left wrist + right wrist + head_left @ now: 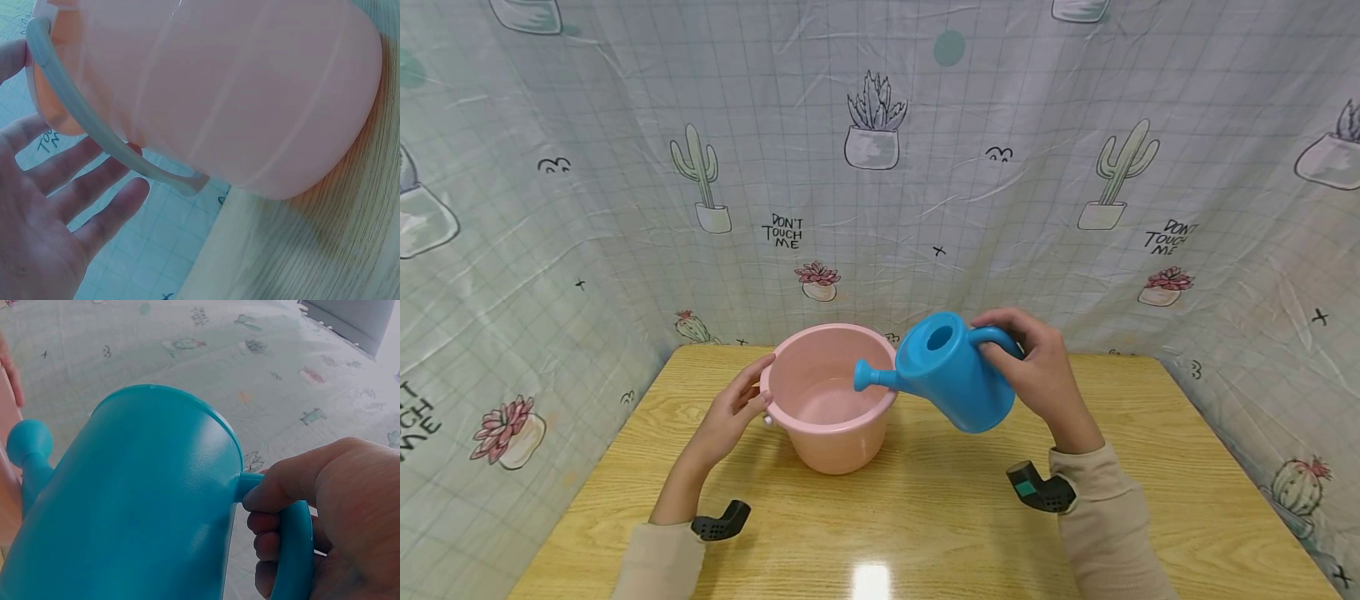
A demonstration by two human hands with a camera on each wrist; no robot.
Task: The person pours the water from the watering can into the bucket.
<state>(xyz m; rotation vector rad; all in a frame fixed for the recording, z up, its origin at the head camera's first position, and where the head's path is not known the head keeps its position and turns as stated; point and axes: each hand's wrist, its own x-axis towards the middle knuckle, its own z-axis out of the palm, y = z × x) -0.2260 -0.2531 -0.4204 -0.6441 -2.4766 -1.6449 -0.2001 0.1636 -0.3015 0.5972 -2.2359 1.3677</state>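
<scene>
A pink plastic bucket (835,450) stands on the wooden table. My left hand (733,417) touches its left rim with thumb and fingertips. In the left wrist view, the fingers of that hand (56,200) are spread and mostly straight, beside the bucket's hanging pale handle (81,112). My right hand (1033,367) grips the handle of a blue watering can (958,383), fingers wrapped round it, as the right wrist view also shows. The can is raised and tilted left; its spout's flared end (863,375) lies over the bucket's opening. No water is visible coming out.
The light wooden table (925,533) extends to both sides of the bucket. A patterned cloth (962,192) with cactus drawings hangs behind and along the sides. Dark camera mounts (1037,487) sit on both wrists.
</scene>
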